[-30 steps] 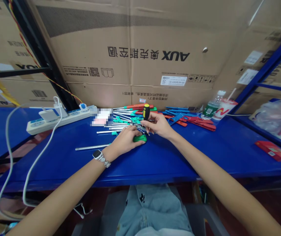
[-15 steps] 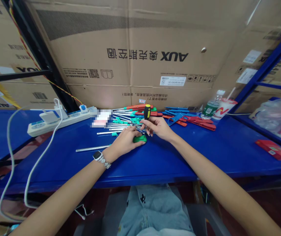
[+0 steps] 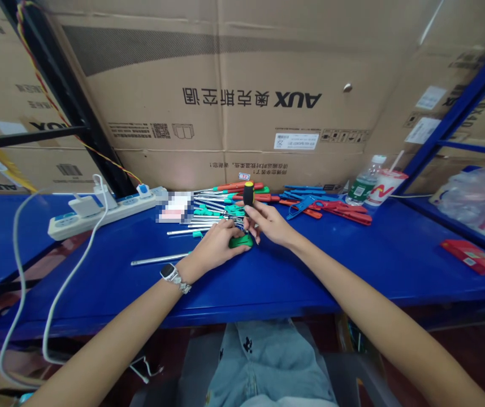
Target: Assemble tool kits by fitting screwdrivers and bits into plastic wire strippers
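My left hand (image 3: 220,242) is closed around a green plastic handle (image 3: 241,242) and presses it against the blue tabletop. A silver rod (image 3: 160,258) with a green end lies to the left, partly behind that hand. Between the fingers of my right hand (image 3: 271,224) is a screwdriver with a black and yellow handle (image 3: 249,193). It stands nearly upright over the green handle; the fingers cover most of its shaft, and its tip is hidden. Just behind both hands lies a pile of metal rods with green fittings (image 3: 208,210).
A white power strip (image 3: 107,212) with cables runs along the left. Blue plastic parts (image 3: 304,192), red plastic parts (image 3: 344,212), a bottle (image 3: 363,183) and a paper cup (image 3: 385,187) stand or lie to the right. A red box (image 3: 475,256) lies far right. A large carton (image 3: 234,130) backs the table (image 3: 310,282).
My right hand and the screwdriver have shifted slightly to the left, and the fingers sit differently around its shaft. My left hand keeps the green handle in about the same spot.
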Demonstrator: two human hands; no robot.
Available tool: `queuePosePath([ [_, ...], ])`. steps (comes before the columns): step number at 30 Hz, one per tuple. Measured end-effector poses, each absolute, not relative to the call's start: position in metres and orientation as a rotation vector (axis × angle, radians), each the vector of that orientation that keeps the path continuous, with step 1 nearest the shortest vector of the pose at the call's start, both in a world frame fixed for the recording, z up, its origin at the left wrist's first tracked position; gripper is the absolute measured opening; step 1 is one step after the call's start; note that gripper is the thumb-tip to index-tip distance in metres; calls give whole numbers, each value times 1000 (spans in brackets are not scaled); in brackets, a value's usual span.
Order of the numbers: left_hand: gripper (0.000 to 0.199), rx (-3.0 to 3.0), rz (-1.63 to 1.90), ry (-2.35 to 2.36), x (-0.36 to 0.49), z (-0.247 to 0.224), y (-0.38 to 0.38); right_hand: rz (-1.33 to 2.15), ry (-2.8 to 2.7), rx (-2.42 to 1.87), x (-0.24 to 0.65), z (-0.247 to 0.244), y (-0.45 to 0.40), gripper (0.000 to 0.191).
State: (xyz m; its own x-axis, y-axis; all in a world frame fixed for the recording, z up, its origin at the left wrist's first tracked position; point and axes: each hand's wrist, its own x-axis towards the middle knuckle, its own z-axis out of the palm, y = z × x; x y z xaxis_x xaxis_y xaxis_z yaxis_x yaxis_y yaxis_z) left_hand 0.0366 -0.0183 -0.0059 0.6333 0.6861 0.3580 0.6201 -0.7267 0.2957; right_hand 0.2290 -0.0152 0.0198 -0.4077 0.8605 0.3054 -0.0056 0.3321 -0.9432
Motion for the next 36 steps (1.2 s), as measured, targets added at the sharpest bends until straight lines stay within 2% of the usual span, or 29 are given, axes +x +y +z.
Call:
queuePosePath([
  [7, 27, 2688, 714, 1089, 37, -6, -19, 1036, -1684, -826, 233, 20, -6, 37],
  [14, 24, 2684, 704, 1076, 36, -5, -20, 1072, -1597, -845, 221, 20, -14, 46],
  [19, 25, 2691, 689, 1105, 37, -4, -20, 1206, -1736, -751, 235, 23, -18, 47],
  [29, 24, 2691, 704, 1085, 37, -6, -19, 1053, -1595, -803, 221, 17, -11, 44],
  [36, 27, 2708, 698, 1078, 36, -6, -20, 1190, -1690, -759, 232, 19, -13, 48],
])
